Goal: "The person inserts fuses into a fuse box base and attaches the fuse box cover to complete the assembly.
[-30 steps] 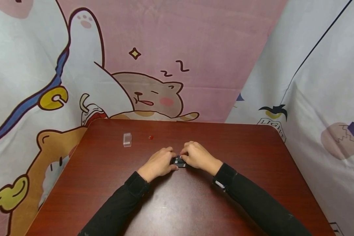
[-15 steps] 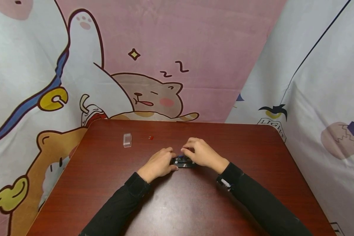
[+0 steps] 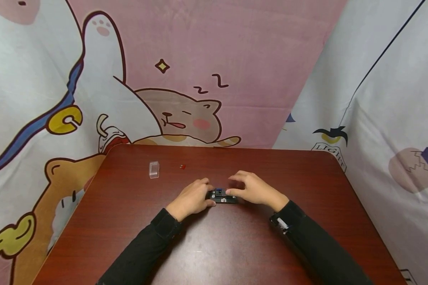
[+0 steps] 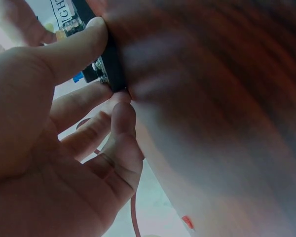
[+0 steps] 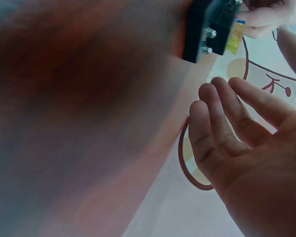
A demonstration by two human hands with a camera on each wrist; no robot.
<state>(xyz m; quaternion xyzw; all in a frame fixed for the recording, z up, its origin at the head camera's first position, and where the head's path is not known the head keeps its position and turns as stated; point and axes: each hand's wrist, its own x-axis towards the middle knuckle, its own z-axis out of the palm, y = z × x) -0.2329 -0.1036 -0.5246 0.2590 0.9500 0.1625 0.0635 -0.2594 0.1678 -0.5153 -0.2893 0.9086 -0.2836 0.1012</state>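
- First, the left hand (image 3: 190,200): how placed?
- Gripping the left end of a small black module (image 3: 224,197) on the counter (image 3: 289,170), thumb on the near side, fingers on the far side.
- And the right hand (image 3: 255,190)?
- Just beyond the module's right end, fingers loosely extended, thumb apart from them.
- Touching?
- Impossible to tell for the thumb; overlapping the module's top in the head view. In the right wrist view, a plain gap between the long fingers and the module.
- Anything extra on the module from close up?
- Yes: in the right wrist view, bright metal fittings (image 5: 209,33) along one face and a yellow part (image 5: 234,43) on the side. In the left wrist view, a blue bit (image 4: 79,77) jutting out by the left hand's fingers. Barely readable from the head.
- Farther out?
- Beyond the left hand, a tiny red piece (image 3: 182,167), visible in the left wrist view too, near the counter's edge. Left of that, only in the head view, a clear plastic box (image 3: 154,170).
- And around all this?
- Black sleeves (image 3: 142,241) on both arms; behind the counter, a cartoon-printed cloth (image 3: 253,59), pink and white.
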